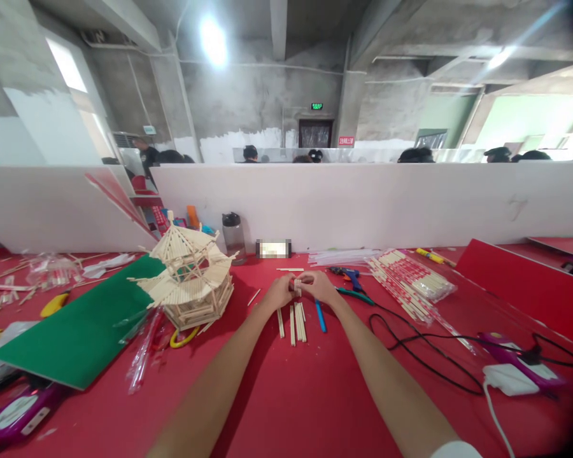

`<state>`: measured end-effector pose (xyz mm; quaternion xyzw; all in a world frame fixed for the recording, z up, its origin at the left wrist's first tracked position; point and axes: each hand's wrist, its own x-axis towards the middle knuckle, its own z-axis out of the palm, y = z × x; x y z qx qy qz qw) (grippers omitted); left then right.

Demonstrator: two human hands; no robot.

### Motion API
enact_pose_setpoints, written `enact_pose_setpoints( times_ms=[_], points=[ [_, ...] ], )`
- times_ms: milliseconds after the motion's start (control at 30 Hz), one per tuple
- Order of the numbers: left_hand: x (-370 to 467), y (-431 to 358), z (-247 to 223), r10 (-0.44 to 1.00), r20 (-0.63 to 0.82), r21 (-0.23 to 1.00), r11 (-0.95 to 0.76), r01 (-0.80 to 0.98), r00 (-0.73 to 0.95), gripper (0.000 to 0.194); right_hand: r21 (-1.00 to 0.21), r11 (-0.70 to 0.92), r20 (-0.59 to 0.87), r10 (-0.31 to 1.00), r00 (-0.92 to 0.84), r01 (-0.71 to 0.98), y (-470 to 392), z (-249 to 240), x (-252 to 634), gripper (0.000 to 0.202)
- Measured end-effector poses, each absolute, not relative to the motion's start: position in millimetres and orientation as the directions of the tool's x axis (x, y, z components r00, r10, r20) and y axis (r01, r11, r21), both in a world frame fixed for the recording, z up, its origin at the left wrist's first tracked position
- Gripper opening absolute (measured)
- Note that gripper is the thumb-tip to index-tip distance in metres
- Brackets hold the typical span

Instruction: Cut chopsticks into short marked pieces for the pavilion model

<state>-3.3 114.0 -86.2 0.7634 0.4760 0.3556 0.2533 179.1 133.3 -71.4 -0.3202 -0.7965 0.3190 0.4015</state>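
My left hand [281, 291] and my right hand [317, 287] meet over the middle of the red table, fingers closed round a small bundle of short wooden sticks [297, 287]. Both hands grip this bundle; its far end is hidden by the fingers. Just below them lie several loose wooden chopsticks [298, 323], side by side. A blue pen-like stick [320, 316] rests under my right wrist. To the left of my left hand stands a pagoda model [195, 273] built of wooden sticks, with two tiers of roof.
A blue glue gun [351, 277] and green-handled pliers [356, 295] lie right of my hands, near a black cable [430, 336]. Packed chopsticks [410, 280] lie farther right. A green board [81, 331] is at left; a bottle [233, 236] and a phone [274, 249] stand by the white partition [363, 203].
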Motion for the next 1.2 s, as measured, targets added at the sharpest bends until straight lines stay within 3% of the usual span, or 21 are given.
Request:
enact_pose_setpoints(
  times_ms=[533, 833, 1200],
  points=[
    [-1, 115, -88, 0.897, 0.289, 0.705, -0.436, 0.56, 0.334, 0.033, -0.829, 0.519, 0.38, 0.795, -0.472, 0.207, 131, -69, 183, 0.022],
    [-3, 114, -86, 0.911, 0.235, 0.768, -0.388, 0.51, 0.339, 0.032, -0.813, 0.534, 0.381, 0.789, -0.482, 0.232, 129, -68, 182, 0.022],
    [-2, 113, -84, 0.9, 0.293, 0.731, -0.429, 0.53, 0.324, 0.028, -0.747, 0.609, 0.476, 0.77, -0.425, 0.267, 126, -73, 176, 0.025]
  ],
)
